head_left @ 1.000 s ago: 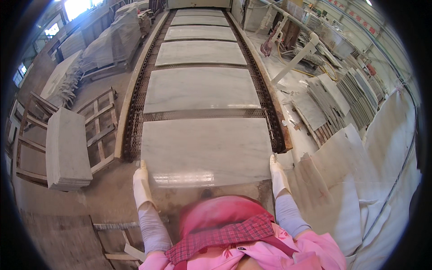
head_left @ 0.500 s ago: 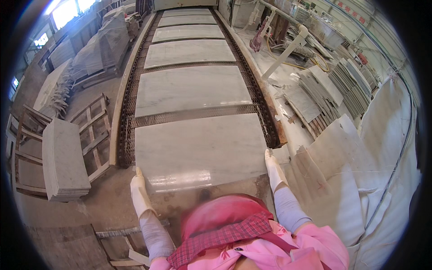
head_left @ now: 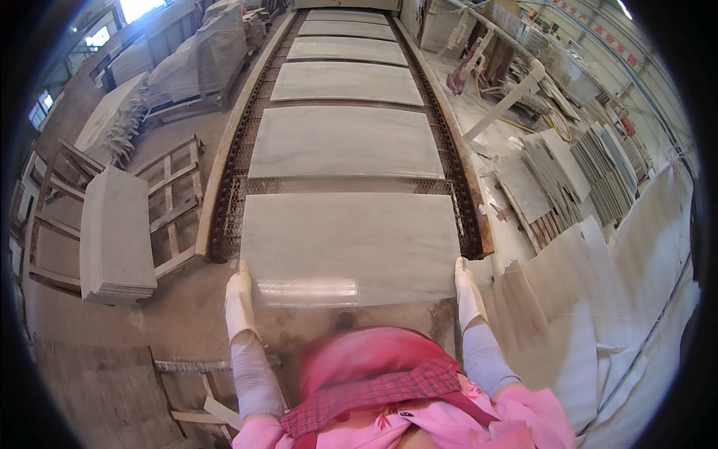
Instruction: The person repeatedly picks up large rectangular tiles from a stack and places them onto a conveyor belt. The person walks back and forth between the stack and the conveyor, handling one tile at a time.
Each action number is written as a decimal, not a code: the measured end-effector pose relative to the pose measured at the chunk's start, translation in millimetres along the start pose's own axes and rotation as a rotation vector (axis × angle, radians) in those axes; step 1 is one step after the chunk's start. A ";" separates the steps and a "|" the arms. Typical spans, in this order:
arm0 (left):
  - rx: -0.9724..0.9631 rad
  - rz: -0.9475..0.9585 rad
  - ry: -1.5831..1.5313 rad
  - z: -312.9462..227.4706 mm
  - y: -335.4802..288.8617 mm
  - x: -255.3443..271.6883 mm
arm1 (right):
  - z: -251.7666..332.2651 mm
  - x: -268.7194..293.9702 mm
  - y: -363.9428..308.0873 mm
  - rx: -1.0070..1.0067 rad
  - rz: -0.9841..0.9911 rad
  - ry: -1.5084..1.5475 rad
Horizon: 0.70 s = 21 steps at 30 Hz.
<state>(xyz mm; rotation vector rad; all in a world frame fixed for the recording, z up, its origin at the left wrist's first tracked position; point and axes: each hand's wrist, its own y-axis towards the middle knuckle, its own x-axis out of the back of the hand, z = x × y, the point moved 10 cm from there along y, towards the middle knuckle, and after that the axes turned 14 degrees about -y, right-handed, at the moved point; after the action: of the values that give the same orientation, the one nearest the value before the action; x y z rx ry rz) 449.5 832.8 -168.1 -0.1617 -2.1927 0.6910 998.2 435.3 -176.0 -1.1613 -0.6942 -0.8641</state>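
Note:
A pale, polished marble slab with faint grey veins lies at the near end of a conveyor, and its front part sticks out past the conveyor's end. My left hand, in a whitish glove, is closed on the slab's left edge near the front corner. On the opposite edge, my right hand, gloved alike, grips the slab at about the same height. The fingers under the stone are hidden on both sides. Just beyond it, across a narrow gap, rests a second marble slab.
Several more slabs line the conveyor farther off. At left, a stack of slabs leans by a wooden frame. A pale slanted pipe and leaning stone pieces stand at right, with white sheeting nearer me.
The view has turned, so the conveyor and slabs appear farther right and the front slab looks more level. Both hands keep hold of the slab's edges.

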 end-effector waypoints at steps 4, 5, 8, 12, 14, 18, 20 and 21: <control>-0.008 0.012 0.009 -2.9 -1.1 -0.8 | -7.8 -6.9 16.1 0.000 -0.022 -0.038; -0.006 0.021 -0.006 -2.0 0.1 -2.4 | -11.1 -9.4 21.3 0.004 -0.025 -0.041; -0.011 0.022 -0.020 3.7 8.6 -6.1 | -16.3 -15.1 31.9 0.020 -0.037 -0.038; -0.031 -0.015 -0.001 9.8 30.0 -10.5 | -17.9 -15.6 36.8 0.004 -0.019 -0.028; -0.042 -0.021 -0.029 13.1 37.9 -12.1 | -21.3 -18.2 40.5 -0.039 0.026 -0.044; -0.048 0.012 -0.078 19.0 46.2 -13.9 | -27.7 -25.0 53.4 0.003 0.039 0.011; -0.057 0.074 -0.198 25.1 44.3 -14.4 | -28.1 -31.3 58.7 0.106 0.044 0.167; -0.065 0.121 -0.319 29.5 41.0 -14.8 | -29.9 -35.5 60.4 0.151 0.082 0.303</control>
<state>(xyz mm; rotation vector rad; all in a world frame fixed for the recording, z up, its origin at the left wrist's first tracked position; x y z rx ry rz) 432.8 849.8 -215.0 -0.2328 -2.5285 0.7545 1033.2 423.6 -242.7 -0.8934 -0.4513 -0.8796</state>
